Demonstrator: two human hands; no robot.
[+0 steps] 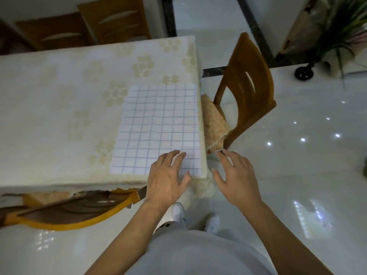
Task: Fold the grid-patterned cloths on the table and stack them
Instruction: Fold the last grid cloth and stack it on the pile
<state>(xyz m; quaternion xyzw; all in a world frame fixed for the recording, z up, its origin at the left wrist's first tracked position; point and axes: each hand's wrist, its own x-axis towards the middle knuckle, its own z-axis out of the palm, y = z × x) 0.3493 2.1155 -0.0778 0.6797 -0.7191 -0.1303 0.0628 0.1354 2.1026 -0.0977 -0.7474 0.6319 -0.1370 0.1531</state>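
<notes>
A single grid cloth (158, 126) lies flat and unfolded on the counter (59, 116), at its near right corner, with its right edge running along the counter's edge. The left hand (166, 179) rests over the cloth's near edge, its grip apart, with fingers spread and straight on the fabric. The right hand (236, 179) hangs off the counter's right side above the floor (297, 175), grip also apart and holding nothing. A wooden chair (248, 92) stands just beside the counter's right edge.

grid-patterned cloth (158, 126) | white, blue lines | flat | table's right edge
</notes>
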